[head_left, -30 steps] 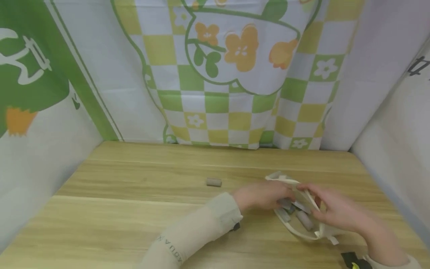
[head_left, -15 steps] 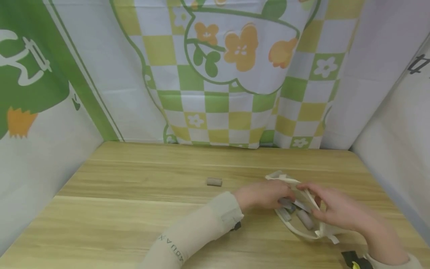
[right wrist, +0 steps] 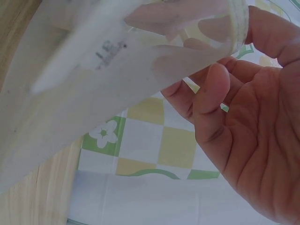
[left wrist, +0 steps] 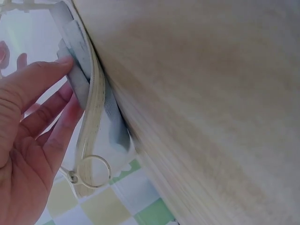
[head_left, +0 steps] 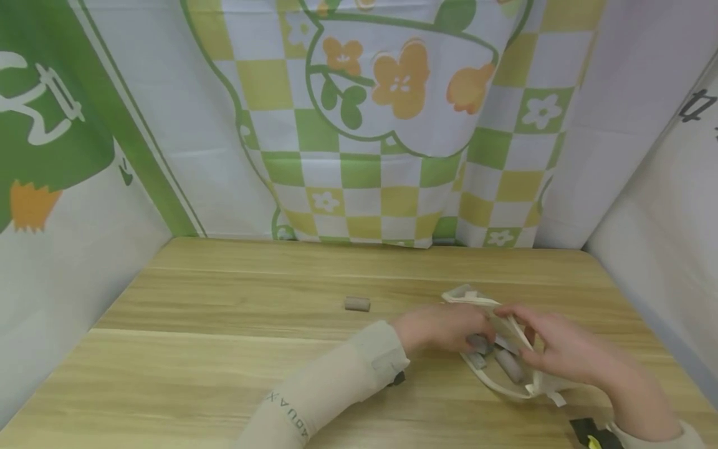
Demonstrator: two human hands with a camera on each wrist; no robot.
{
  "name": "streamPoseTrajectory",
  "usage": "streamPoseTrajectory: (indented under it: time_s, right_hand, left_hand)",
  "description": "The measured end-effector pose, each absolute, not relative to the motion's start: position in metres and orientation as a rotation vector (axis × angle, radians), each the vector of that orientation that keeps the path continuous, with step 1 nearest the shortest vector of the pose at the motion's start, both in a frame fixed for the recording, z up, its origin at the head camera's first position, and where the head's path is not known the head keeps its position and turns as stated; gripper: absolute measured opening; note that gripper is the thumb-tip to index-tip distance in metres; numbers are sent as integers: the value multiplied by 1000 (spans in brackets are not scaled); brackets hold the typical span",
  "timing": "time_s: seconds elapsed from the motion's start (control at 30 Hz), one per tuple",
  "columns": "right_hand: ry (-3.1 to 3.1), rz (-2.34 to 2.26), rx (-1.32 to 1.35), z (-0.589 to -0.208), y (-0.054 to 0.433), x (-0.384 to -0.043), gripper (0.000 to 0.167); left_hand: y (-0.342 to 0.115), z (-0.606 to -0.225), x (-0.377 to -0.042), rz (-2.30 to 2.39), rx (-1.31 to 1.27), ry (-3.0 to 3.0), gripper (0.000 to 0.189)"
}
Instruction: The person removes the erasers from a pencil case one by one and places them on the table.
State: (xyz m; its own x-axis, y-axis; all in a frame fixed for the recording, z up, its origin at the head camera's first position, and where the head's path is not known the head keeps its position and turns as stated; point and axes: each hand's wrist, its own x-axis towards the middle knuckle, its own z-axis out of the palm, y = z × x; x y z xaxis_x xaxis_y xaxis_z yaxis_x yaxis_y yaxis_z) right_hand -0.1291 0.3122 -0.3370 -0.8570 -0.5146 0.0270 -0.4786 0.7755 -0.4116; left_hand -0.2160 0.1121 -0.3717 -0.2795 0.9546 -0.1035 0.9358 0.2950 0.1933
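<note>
A translucent zip pouch (head_left: 495, 388) with a cream zipper edge lies at the right of the table, its mouth held wide. Inside it are a grey-brown cylinder (head_left: 509, 365) and several flat grey pieces. My left hand (head_left: 449, 327) reaches into the mouth; in the left wrist view its thumb and fingers pinch a flat grey piece (left wrist: 78, 86) beside the zipper edge. A ring pull (left wrist: 96, 172) hangs from the zipper. My right hand (head_left: 572, 352) grips the pouch's right edge, some of its fingers showing behind the clear film (right wrist: 70, 117) in the right wrist view.
A small grey-brown cylinder (head_left: 357, 304) lies by itself on the wooden table (head_left: 224, 368), left of the pouch. A patterned cloth (head_left: 359, 187) hangs along the back, with pale cloth walls at both sides. A black strap (head_left: 586, 430) is by the right wrist.
My left hand has shifted very slightly rightward in the pouch, and the grey piece at its fingers has tilted a little. The right hand stays almost still on the pouch edge.
</note>
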Motion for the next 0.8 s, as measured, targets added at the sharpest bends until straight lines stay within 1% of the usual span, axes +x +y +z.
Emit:
streamPoseTrajectory:
  time_s: [0.2,0.53,0.8]
  right_hand:
    - [2880,-626,-799,-337,312,-129,58]
    - [2882,-642,-748,-334,311,-127,57]
    - [2890,-638,-778,-337,312,-128,58]
  left_hand:
    - [109,-371,-217,193,1743,2324,28]
    - [104,-365,-216,238,1739,2308,32]
    - [102,-360,-210,221,1745,2342,35]
